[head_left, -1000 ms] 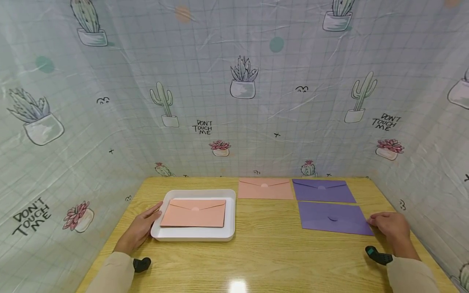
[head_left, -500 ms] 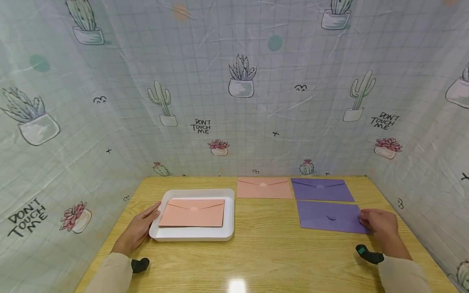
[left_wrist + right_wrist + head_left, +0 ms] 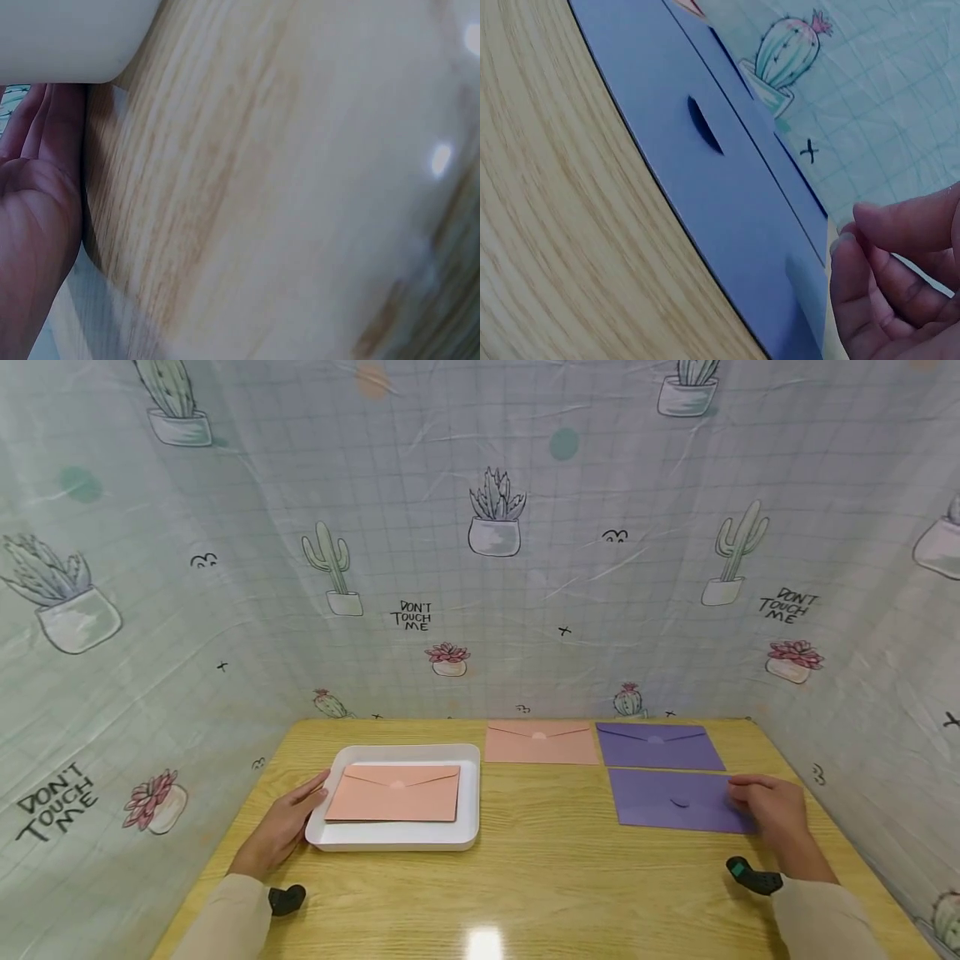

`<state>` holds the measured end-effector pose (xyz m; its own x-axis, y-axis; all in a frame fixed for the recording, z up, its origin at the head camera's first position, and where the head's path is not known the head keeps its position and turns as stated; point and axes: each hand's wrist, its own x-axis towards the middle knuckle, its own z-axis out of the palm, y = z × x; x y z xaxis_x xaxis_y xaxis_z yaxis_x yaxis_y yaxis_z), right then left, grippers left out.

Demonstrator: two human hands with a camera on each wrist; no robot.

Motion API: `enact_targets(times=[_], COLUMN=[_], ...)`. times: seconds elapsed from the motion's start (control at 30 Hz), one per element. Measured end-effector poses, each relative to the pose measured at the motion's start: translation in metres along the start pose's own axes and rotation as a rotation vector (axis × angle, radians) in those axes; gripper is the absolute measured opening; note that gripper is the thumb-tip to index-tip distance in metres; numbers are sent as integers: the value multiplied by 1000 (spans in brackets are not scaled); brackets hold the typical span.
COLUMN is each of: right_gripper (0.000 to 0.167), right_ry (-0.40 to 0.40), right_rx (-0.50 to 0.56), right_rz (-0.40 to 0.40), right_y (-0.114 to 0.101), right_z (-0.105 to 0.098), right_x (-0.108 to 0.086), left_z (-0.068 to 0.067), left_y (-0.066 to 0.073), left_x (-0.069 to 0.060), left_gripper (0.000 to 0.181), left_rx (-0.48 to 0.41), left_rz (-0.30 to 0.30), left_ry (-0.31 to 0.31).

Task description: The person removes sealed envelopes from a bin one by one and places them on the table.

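A shallow white tray (image 3: 468,802) stands at the left of the table, with a pink envelope (image 3: 392,802) lying in it. My left hand (image 3: 281,827) rests against the tray's left side, fingers fairly straight; in the left wrist view they pass partly behind the tray wall (image 3: 67,37). On the right lies a purple envelope (image 3: 652,802) with a small curved slit. Over its right end hovers my right hand (image 3: 772,810), fingers curled. In the right wrist view the thumb and fingertips (image 3: 847,262) come close together beside the envelope's end, with no paper seen between them.
A second pink envelope (image 3: 540,747) lies at the back of the wooden table (image 3: 547,877). To its right is another purple envelope (image 3: 660,747), just behind the front purple one. Patterned curtain (image 3: 540,610) closes in the back and both sides.
My right hand has moved left and slightly away from me, from the purple envelope's right edge to over its right end. The left hand and the tray have stayed put.
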<state>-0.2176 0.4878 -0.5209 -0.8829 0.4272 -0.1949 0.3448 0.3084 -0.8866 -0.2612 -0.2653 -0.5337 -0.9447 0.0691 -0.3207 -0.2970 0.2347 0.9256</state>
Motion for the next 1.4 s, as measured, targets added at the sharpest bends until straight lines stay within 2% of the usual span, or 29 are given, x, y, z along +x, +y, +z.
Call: enact_targets(times=[0.1, 0.23, 0.5, 0.63, 0.87, 1.13, 1.4], right_gripper=[41, 35, 41, 38, 33, 42, 41], right_ry=[-57, -90, -168, -200, -242, -265, -304], right_rx=[-9, 1, -2, 6, 10, -101, -54], right_rz=[-32, -49, -102, -116, -129, -138, -152], right_y=[-8, -18, -30, -37, -47, -58, -65], right_z=[6, 15, 31, 38, 51, 63, 76], right_x=[-4, -9, -20, -25, -32, -44, -53], left_z=[-1, 0, -1, -1, -1, 0, -1], left_y=[0, 1, 0, -2, -3, -2, -2], left_x=[0, -1, -2, 0, 0, 0, -1], left_gripper=[61, 62, 61, 62, 60, 60, 61], left_rx=[-11, -10, -29, -33, -29, -29, -40], left_rz=[-4, -1, -8, -4, -1, 17, 11], left_ry=[0, -5, -3, -7, -4, -8, -15])
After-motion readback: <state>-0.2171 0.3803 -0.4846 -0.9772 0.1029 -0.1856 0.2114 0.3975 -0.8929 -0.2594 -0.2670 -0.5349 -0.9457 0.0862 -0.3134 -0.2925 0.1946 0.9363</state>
